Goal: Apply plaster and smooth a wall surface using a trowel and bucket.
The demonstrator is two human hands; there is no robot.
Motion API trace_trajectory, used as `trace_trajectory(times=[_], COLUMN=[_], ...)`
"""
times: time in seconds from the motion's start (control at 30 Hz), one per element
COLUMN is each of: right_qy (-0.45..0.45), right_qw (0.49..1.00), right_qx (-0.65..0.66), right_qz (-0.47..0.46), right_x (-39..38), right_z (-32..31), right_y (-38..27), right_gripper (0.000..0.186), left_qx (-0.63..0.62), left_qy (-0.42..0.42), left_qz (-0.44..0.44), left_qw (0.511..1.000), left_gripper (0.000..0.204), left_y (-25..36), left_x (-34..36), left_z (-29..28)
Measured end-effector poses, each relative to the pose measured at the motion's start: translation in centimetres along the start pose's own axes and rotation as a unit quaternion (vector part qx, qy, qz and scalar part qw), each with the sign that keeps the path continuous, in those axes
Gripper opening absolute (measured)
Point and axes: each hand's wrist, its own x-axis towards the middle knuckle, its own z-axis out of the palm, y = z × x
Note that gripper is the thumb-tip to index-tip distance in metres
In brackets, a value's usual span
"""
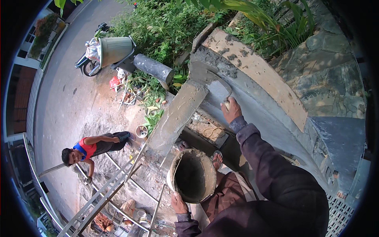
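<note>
My right hand (232, 110) grips the handle of a trowel (218, 89), whose flat blade lies against grey mortar (204, 71) at the corner of a raised wall. Beside it runs a plastered ledge (177, 114) with a wet-looking surface. My left hand (178, 202) holds a round, mortar-crusted bucket (171, 177) by its side, low in front of me; its inside is dark and coated. Above the trowel, a pale board-like strip (268, 87) with mortar lumps follows the wall's curve.
A person (94, 146) stands below on the left, one hand on a metal scaffold frame (130, 179). A motorbike (87, 67), pale bin (114, 51) and dark cylinder (152, 67) stand by plants. Loose cord (213, 132) lies near the ledge; stone paving (323, 79) is at right.
</note>
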Motion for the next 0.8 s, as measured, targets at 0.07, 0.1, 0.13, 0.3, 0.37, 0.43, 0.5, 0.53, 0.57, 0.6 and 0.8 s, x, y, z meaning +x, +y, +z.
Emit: trace_trajectory(times=[0.07, 0.1, 0.13, 0.3, 0.37, 0.43, 0.5, 0.53, 0.57, 0.6, 0.8], right_qy=[-0.087, -0.09, -0.092, -0.121, -0.137, -0.147, -0.151, -0.147, -0.108, -0.066, 0.023], right_qw=[0.991, 0.987, 0.987, 0.981, 0.981, 0.978, 0.975, 0.976, 0.985, 0.99, 0.862], right_qx=[-0.036, -0.036, -0.036, -0.042, -0.024, -0.052, -0.066, -0.061, -0.005, 0.05, 0.274], right_qz=[0.094, 0.131, 0.128, 0.147, 0.136, 0.138, 0.146, 0.146, 0.132, 0.118, 0.425], right_x=[-0.2, -1.0, -2.3, -4.0, -1.2, 0.6, 0.5, 0.1, -0.3, -1.0, -14.7], right_z=[0.5, 0.4, 0.5, 0.1, 0.2, 0.7, -0.1, -0.8, -1.6, -2.7, -10.4], right_y=[0.4, 0.5, 1.2, 2.2, 0.9, 0.3, -0.2, -0.6, -0.9, -1.1, -2.8], right_gripper=[0.033, 0.029, 0.029, 0.033, 0.034, 0.034, 0.033, 0.033, 0.033, 0.033, 0.021], left_qx=[0.01, 0.001, -0.001, -0.043, -0.043, -0.022, -0.005, -0.003, -0.019, -0.035, 0.043], left_qy=[-0.001, 0.02, 0.022, 0.023, 0.018, 0.005, 0.011, 0.012, 0.006, -0.004, -0.021], left_qz=[0.027, 0.045, 0.044, -0.015, 0.002, 0.005, 0.017, 0.023, 0.015, 0.009, 0.072], left_qw=[1.0, 0.999, 0.999, 0.999, 0.999, 1.0, 1.0, 1.0, 1.0, 0.999, 0.996], left_gripper=[0.037, 0.036, 0.036, 0.037, 0.037, 0.038, 0.038, 0.038, 0.038, 0.039, 0.037], left_y=[1.0, 1.1, 0.8, -0.8, 0.4, -0.2, 0.4, 0.8, 1.1, 1.5, 4.5], left_x=[-0.5, -0.5, -0.6, -0.3, -0.3, -0.2, -0.7, -0.8, -0.9, -1.2, -2.7], left_z=[0.0, 0.1, 0.1, 0.0, -0.2, -0.5, -0.4, -0.6, -0.8, -0.9, -0.9])
